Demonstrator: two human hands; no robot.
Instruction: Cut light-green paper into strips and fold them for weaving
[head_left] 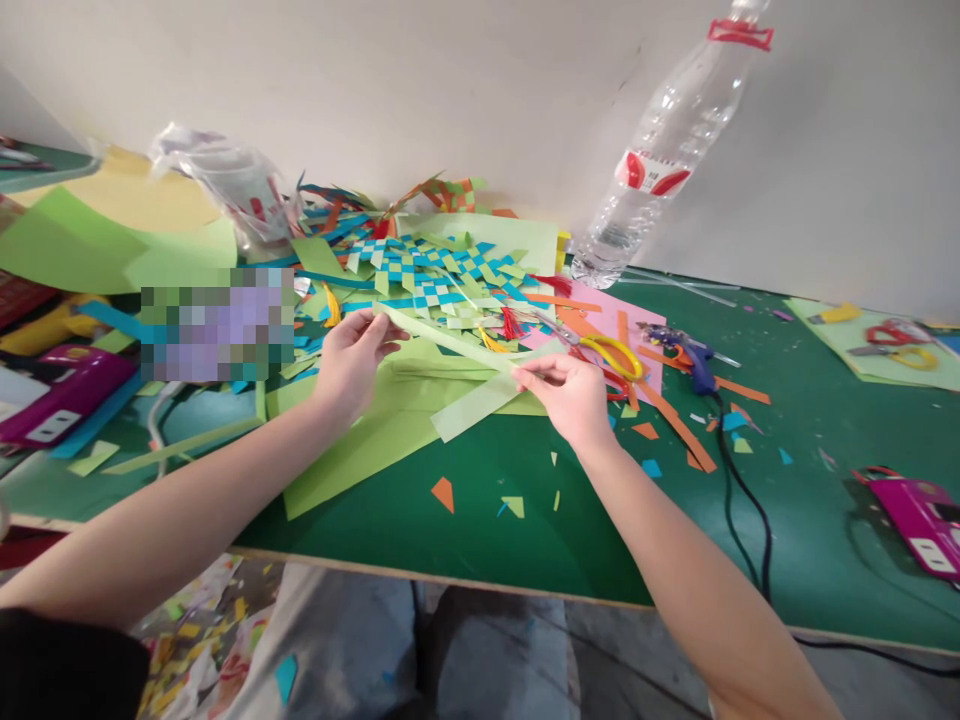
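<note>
A narrow light green paper strip is stretched between my two hands above the table. My left hand pinches its left end between thumb and finger. At the other end, my right hand closes on the strip in the same way. Below them lies a large green paper sheet, and a pale green paper piece slants near my right fingers. Yellow-handled scissors rest just beyond my right hand. Behind the strip is a heap of woven blue and green paper pieces.
A water bottle stands at the back by the wall. To the right are a blue glue gun with a black cord, another pair of scissors and a purple box. Paper scraps dot the green table.
</note>
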